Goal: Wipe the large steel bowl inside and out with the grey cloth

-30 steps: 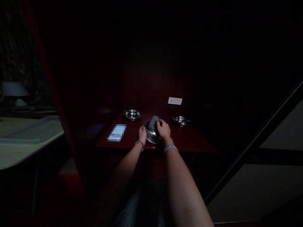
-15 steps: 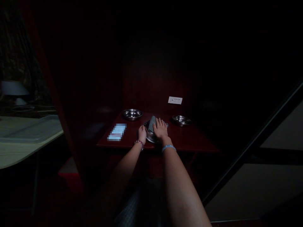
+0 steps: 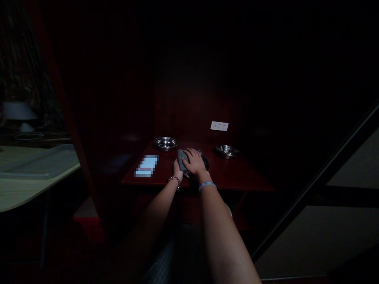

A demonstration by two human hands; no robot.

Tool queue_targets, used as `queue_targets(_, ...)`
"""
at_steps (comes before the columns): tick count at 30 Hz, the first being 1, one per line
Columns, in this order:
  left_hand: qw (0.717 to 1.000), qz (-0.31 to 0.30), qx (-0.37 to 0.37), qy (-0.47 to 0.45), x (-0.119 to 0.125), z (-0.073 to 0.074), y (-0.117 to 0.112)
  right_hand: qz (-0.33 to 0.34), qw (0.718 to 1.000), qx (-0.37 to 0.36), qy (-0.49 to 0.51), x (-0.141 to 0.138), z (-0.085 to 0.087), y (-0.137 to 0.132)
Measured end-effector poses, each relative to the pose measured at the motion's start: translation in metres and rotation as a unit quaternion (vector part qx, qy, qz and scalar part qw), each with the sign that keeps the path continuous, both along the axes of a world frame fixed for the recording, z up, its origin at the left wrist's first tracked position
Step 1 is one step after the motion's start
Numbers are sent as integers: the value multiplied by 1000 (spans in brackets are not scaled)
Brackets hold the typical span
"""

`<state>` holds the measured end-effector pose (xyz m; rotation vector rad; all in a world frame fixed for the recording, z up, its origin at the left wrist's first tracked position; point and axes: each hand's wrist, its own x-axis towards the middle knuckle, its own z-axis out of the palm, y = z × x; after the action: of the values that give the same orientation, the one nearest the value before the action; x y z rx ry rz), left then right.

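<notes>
A shiny metal bowl (image 3: 189, 175) lies near the front edge of the dark red desk, mostly covered. At its left rim is my left hand (image 3: 177, 171), closed on the edge with the fingers partly hidden by cloth. My right hand (image 3: 195, 162) presses a grey cloth (image 3: 182, 157) onto the bowl, fingers spread over it. The cloth's left part reaches over the rim beside my left hand.
Two more metal bowls stand on the desk (image 3: 231, 173): one bowl (image 3: 166, 144) at back left, another bowl (image 3: 227, 151) at right. A blurred bright phone-like rectangle (image 3: 147, 165) lies left. A socket panel (image 3: 219, 126) is on the back wall. Left stands a pale table (image 3: 29, 193) with a clear tray (image 3: 44, 161).
My right hand and the cloth have slid left across the bowl, toward my left hand. More of the bowl's left side is covered. My left hand stays at the rim.
</notes>
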<state>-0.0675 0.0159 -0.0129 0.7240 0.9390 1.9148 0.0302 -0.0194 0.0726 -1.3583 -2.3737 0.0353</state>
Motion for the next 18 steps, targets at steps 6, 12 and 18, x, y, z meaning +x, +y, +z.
queue_targets(6, 998, 41, -43, 21, 1, -3, 4, -81, 995, -38, 53, 10, -2, 8)
queue_targets(12, 995, 61, -45, 61, -1, -5, 8, -217, 958, -133, 133, 30, -5, 17)
queue_targets(18, 996, 69, -33, 56, 0, -9, 11, -293, 914, -214, 185, 46, -9, 22)
